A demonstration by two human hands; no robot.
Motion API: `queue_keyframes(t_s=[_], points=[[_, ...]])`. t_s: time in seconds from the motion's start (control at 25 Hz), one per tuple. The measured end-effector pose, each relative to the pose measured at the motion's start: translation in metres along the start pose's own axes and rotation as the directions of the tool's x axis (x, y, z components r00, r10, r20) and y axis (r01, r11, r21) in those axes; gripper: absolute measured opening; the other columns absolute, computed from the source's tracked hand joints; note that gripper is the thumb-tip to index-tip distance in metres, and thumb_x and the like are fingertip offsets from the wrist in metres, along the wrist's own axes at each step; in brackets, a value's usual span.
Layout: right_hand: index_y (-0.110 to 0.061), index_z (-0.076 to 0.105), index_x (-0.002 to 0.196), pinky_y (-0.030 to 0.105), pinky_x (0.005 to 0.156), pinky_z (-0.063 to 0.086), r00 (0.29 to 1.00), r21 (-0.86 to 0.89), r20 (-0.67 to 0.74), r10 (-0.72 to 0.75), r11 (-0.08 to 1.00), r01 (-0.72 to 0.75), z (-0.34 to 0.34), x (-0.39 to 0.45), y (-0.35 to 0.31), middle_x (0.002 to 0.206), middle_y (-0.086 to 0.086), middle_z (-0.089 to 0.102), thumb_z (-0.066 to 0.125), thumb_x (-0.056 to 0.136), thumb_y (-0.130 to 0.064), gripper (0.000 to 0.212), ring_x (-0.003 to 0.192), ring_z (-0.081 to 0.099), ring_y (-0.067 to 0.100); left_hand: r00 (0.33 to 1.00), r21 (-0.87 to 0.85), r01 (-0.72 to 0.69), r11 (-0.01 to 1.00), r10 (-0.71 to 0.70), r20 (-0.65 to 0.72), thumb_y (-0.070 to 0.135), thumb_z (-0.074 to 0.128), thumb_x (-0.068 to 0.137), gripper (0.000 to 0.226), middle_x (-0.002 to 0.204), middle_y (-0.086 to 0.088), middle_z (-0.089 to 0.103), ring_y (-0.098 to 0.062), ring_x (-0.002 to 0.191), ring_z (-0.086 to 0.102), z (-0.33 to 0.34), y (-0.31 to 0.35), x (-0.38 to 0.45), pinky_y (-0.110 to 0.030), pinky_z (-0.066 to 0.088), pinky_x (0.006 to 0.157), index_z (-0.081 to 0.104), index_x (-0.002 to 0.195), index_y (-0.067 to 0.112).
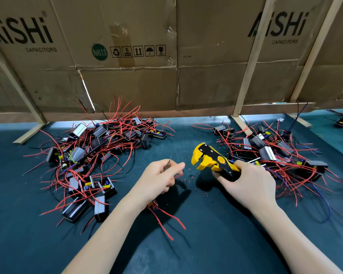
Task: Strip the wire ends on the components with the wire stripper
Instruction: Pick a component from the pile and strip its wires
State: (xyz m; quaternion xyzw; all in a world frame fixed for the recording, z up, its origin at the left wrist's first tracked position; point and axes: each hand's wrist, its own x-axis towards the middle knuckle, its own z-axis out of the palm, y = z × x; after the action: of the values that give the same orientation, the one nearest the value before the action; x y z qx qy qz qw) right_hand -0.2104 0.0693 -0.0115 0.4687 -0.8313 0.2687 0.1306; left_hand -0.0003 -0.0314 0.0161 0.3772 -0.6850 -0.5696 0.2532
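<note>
My right hand (248,182) grips the handles of a yellow and black wire stripper (210,160), whose jaws point left and gape open with no wire in them. My left hand (160,177) pinches a thin dark wire end (169,162) between thumb and fingers. A small component (152,205) hangs mostly hidden under that wrist, and its red wires (166,224) trail down over the mat. The wire end sits a short way left of the stripper's jaws.
A heap of black components with red wires (93,155) lies at the left, another heap (271,153) at the right. Small bits of red and black insulation (188,177) dot the dark green mat (206,244). A cardboard wall on wooden slats (176,76) closes the back.
</note>
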Motion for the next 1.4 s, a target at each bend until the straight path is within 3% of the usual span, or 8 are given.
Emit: queue_keyframes(t_s=[0.12, 0.28, 0.56, 0.76, 1.12, 1.2, 1.28, 1.4], points=[[-0.021, 0.05, 0.058, 0.026, 0.05, 0.029, 1.0, 0.01, 0.008, 0.01, 1.0, -0.01, -0.001, 0.0, 0.0, 0.052, -0.009, 0.05, 0.058, 0.066, -0.077, 0.057, 0.057, 0.045, 0.021, 0.998, -0.062, 0.048, 0.997, -0.046, 0.035, 0.029, 0.055, 0.081, 0.018, 0.053, -0.002, 0.051, -0.015, 0.045, 0.043, -0.001, 0.003, 0.001, -0.021, 0.032, 0.043, 0.061, 0.082, 0.012], [-0.022, 0.052, 0.059, 0.026, 0.051, 0.032, 1.0, 0.021, 0.02, 0.02, 1.0, -0.02, -0.001, 0.0, 0.001, 0.052, -0.009, 0.052, 0.057, 0.066, -0.077, 0.056, 0.059, 0.047, 0.02, 0.998, -0.078, -0.011, 0.997, 0.016, 0.063, 0.01, 0.06, 0.092, 0.014, 0.058, -0.003, 0.055, -0.016, 0.048, 0.047, -0.001, 0.004, -0.003, -0.019, 0.039, 0.046, 0.063, 0.078, 0.009], [-0.022, 0.046, 0.056, 0.026, 0.052, 0.031, 0.999, 0.052, 0.025, 0.034, 0.998, -0.036, -0.002, 0.0, 0.001, 0.051, -0.01, 0.049, 0.059, 0.067, -0.076, 0.057, 0.059, 0.048, 0.021, 0.988, -0.203, -0.011, 0.979, 0.041, 0.146, 0.004, 0.061, 0.091, 0.017, 0.064, -0.003, 0.059, -0.008, 0.043, 0.039, -0.009, 0.012, -0.009, -0.016, 0.028, 0.038, 0.068, 0.078, 0.011], [-0.022, 0.048, 0.057, 0.026, 0.052, 0.033, 0.999, 0.06, 0.038, 0.036, 0.997, -0.039, -0.003, 0.0, 0.001, 0.052, -0.009, 0.051, 0.058, 0.067, -0.077, 0.057, 0.061, 0.053, 0.022, 0.993, -0.182, -0.038, 0.983, 0.058, 0.106, 0.006, 0.063, 0.089, 0.023, 0.054, 0.006, 0.042, -0.006, 0.041, 0.02, -0.013, 0.017, -0.01, -0.015, 0.016, 0.04, 0.066, 0.069, 0.018], [-0.022, 0.041, 0.053, 0.024, 0.048, 0.027, 0.999, 0.072, 0.03, 0.022, 0.997, -0.024, -0.003, -0.001, 0.0, 0.047, -0.01, 0.046, 0.062, 0.066, -0.074, 0.058, 0.056, 0.045, 0.022, 0.999, -0.159, -0.034, 0.987, 0.037, 0.02, 0.013, 0.074, 0.082, 0.007, 0.053, 0.008, 0.021, -0.007, 0.04, 0.017, -0.008, 0.012, -0.009, -0.016, 0.017, 0.039, 0.069, 0.082, 0.007], [-0.022, 0.041, 0.054, 0.025, 0.049, 0.028, 0.999, 0.064, 0.031, 0.019, 0.998, -0.021, -0.002, -0.001, 0.001, 0.048, -0.009, 0.047, 0.061, 0.066, -0.074, 0.058, 0.056, 0.046, 0.022, 0.997, -0.167, -0.009, 0.986, 0.022, 0.075, 0.022, 0.07, 0.086, 0.022, 0.055, 0.005, 0.03, -0.009, 0.043, 0.025, -0.008, 0.011, -0.008, -0.017, 0.024, 0.042, 0.07, 0.099, 0.004], [-0.022, 0.043, 0.055, 0.026, 0.05, 0.029, 0.999, 0.048, 0.029, 0.018, 0.999, -0.02, -0.001, 0.0, 0.002, 0.049, -0.009, 0.048, 0.06, 0.067, -0.075, 0.057, 0.057, 0.047, 0.022, 0.987, -0.142, 0.033, 0.989, -0.01, 0.158, 0.026, 0.06, 0.094, 0.029, 0.063, -0.002, 0.057, -0.011, 0.051, 0.046, -0.009, 0.012, -0.007, -0.018, 0.038, 0.05, 0.065, 0.113, 0.005], [-0.021, 0.048, 0.059, 0.028, 0.054, 0.032, 1.0, 0.026, 0.005, -0.01, 1.0, 0.01, 0.0, 0.001, 0.003, 0.053, -0.009, 0.05, 0.065, 0.069, -0.07, 0.053, 0.06, 0.054, 0.025, 0.976, -0.07, 0.068, 0.995, -0.052, 0.209, 0.017, 0.042, 0.104, 0.029, 0.087, -0.015, 0.075, -0.016, 0.069, 0.066, -0.011, 0.011, -0.006, -0.02, 0.051, 0.064, 0.064, 0.113, 0.002]])
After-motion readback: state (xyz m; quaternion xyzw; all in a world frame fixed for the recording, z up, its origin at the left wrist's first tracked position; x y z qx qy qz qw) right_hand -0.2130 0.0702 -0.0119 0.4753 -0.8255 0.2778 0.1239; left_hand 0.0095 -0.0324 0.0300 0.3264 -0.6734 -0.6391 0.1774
